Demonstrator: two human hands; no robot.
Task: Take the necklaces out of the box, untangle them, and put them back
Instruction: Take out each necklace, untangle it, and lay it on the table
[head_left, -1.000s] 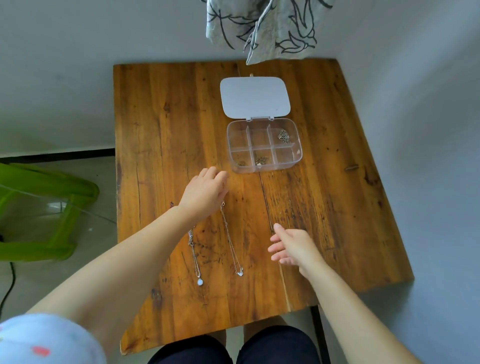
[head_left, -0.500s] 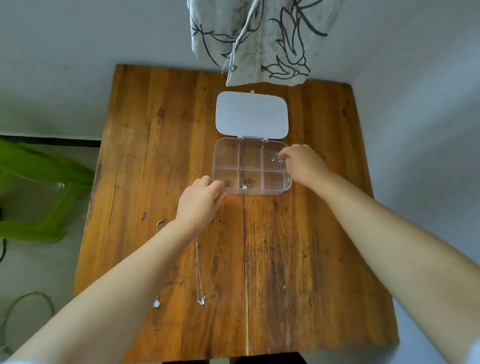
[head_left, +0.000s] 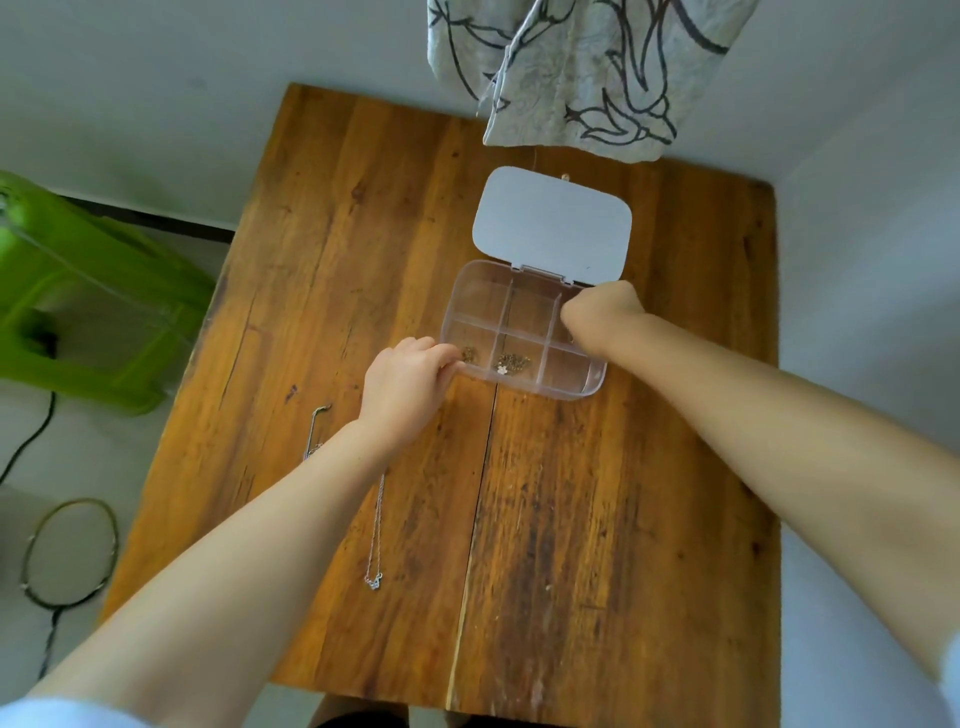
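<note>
The left hand (head_left: 402, 387) is gripping the near-left corner of the open box (head_left: 582, 382); the right hand (head_left: 602, 312) is dipping clenched into its far-right compartment — contents hidden. Fine chains (head_left: 511, 361) — light, limp, snag-prone — are best pinched by a pendant. One necklace (head_left: 375, 530) is lying on the worktop (head_left: 597, 519) beside the left forearm.

A single head-worn wide-angle camera is looking steeply down and forward from above the person's own body, facing the far wall. It is sitting close enough that both forearms are filling the lower frame, reaching up toward the compartment box (head_left: 522, 332) near the picture's centre. The wooden table (head_left: 597, 519) is taking up most of the view, its edges bowing with the lens. No second view is sharing the scene.
</note>
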